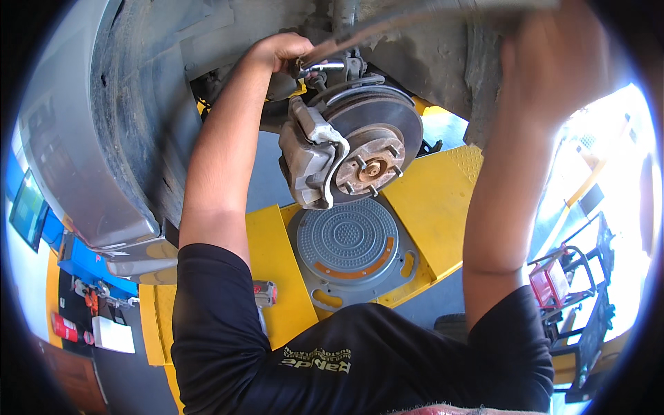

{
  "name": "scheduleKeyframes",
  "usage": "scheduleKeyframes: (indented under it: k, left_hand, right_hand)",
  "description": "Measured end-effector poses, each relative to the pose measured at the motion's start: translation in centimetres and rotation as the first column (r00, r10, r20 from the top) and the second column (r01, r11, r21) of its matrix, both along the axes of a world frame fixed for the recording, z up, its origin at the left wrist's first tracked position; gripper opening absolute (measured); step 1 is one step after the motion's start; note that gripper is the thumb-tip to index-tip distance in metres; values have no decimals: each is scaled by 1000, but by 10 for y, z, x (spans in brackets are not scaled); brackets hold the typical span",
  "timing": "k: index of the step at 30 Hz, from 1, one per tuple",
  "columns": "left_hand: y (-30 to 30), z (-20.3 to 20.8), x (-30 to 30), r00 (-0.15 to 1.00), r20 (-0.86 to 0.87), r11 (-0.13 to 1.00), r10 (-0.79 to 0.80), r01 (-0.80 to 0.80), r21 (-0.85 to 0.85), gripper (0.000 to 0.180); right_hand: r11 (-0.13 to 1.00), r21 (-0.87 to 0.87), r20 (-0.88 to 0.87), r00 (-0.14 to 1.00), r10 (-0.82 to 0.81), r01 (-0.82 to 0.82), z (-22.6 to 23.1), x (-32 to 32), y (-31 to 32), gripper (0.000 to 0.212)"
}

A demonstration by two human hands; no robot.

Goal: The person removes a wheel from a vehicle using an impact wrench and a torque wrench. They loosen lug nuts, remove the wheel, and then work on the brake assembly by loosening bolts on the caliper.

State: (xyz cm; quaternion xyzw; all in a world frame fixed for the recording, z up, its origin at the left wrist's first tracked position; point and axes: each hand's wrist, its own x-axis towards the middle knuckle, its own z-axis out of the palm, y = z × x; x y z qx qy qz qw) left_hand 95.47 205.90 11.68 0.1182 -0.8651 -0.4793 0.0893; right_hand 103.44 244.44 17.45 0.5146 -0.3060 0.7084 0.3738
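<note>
My left hand is up inside the wheel arch, its fingers curled round the near end of a long bar. A shiny chrome socket sits there, against the suspension parts. The long brownish bar, smeared by motion, slants up and right to my right hand. That hand is raised and blurred, closed about the bar's far end as far as I can see. Below the socket are the brake disc with its rusty hub and studs, and a grey brake caliper.
Under the hub, a round grey turntable plate is set between yellow lift ramps. A red-and-grey power tool rests on the left ramp. The car's silver body panel curves along the left. A red-and-black stand is at right.
</note>
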Motion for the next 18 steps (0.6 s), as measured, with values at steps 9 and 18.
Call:
scheduleKeyframes:
  k: [9, 18]
  left_hand:
    - [-7, -23, -5, 965, -260, 1000, -14, 12, -7, 29]
    - [184, 10, 119, 328, -924, 959, -196, 260, -111, 42]
  right_hand:
    - [772, 567, -394, 728, 561, -288, -30, -46, 34, 31]
    - [606, 616, -274, 585, 764, -503, -28, -20, 23, 42]
